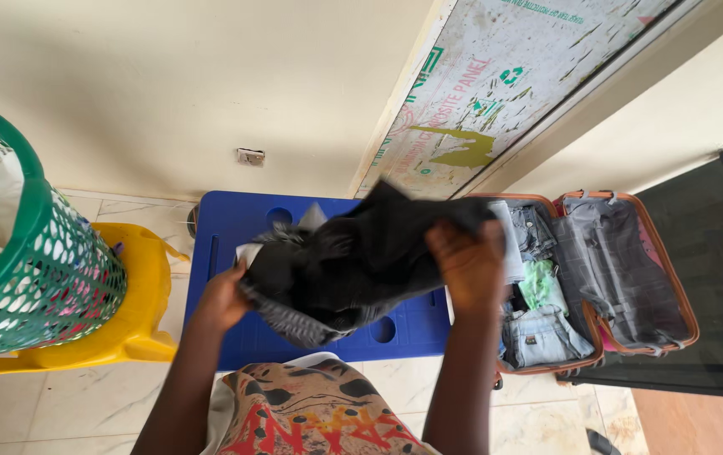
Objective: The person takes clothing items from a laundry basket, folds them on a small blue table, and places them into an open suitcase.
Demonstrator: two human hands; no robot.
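Observation:
A black garment (pixel 353 261) with a grey ribbed hem is held up over a blue plastic table (pixel 226 227). My left hand (pixel 225 297) grips its lower left edge near the ribbed hem. My right hand (pixel 469 263) grips its upper right part. The cloth is bunched and blurred between the two hands, hiding most of the tabletop. To the right lies an open suitcase (pixel 631 278) with folded jeans and a green item packed in its left half.
A green mesh laundry basket (pixel 41 270) with clothes stands on a yellow plastic stool (pixel 138 320) at the left. A scuffed door panel (pixel 513 76) and cream wall rise behind. A dark mat (pixel 715 253) lies under the suitcase; the floor is tiled.

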